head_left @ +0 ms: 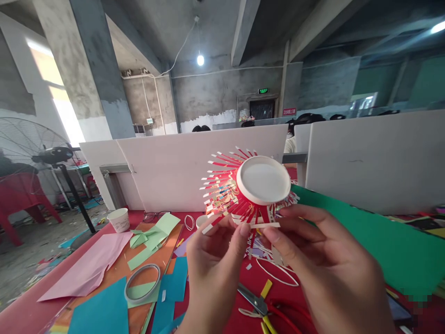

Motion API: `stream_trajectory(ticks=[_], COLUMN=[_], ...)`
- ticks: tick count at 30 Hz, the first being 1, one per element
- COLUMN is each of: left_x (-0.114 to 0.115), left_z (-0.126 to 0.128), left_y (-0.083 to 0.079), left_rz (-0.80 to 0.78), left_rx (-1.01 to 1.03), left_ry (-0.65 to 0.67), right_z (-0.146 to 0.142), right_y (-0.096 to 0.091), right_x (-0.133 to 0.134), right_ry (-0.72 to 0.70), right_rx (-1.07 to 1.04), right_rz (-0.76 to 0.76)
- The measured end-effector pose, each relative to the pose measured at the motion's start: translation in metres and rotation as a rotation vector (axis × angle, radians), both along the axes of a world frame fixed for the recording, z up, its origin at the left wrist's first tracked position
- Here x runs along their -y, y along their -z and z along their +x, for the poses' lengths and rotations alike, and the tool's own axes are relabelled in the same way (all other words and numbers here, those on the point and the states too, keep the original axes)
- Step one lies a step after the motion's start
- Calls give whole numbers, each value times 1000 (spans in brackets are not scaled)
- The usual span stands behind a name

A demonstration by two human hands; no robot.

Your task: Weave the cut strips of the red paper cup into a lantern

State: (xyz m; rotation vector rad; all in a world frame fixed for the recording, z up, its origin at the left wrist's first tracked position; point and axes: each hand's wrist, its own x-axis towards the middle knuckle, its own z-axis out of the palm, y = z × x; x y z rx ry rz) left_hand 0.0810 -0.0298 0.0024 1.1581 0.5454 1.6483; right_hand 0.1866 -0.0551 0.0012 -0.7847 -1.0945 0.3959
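Held up above the red table (21, 311): a red paper cup (259, 185) slit into splayed strips, base toward the camera, its lower strips pinched between the fingertips of the left hand (212, 260) and the right hand (327, 264), both closed on them. Below the cup, partly hidden behind the hands: yellow-handled scissors (259, 304), cut off by the frame edge. Left of the cup: a tape ring (142, 283), coloured paper sheets (90, 269) and a white cup (119, 219), print unreadable.

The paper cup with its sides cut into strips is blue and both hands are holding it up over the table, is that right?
Not quite: the paper cup is red, not blue, as the head view shows. The left hand and right hand do hold it up over the table.
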Motion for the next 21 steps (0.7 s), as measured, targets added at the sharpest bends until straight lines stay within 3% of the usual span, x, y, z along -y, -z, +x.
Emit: stream_trajectory(ticks=[5,11,14,18,21], left_x=[0,-3,-3,-5,-5], left_z=[4,6,7,10,12], left_y=[2,4,6,13,14], left_rz=[51,76,94,322,378], left_rx=[-56,-126,-141,-130,-100], left_ry=[-178,-248,-344,-584,-599], right_z=[6,3,2,6,11], right_y=[0,-3,-4,-3,-2], right_x=[2,2,2,4,6], right_ry=[57,152,203,224,203], right_rx=[53,96,123,167,213], right_rz=[27,21,22,-4,-38])
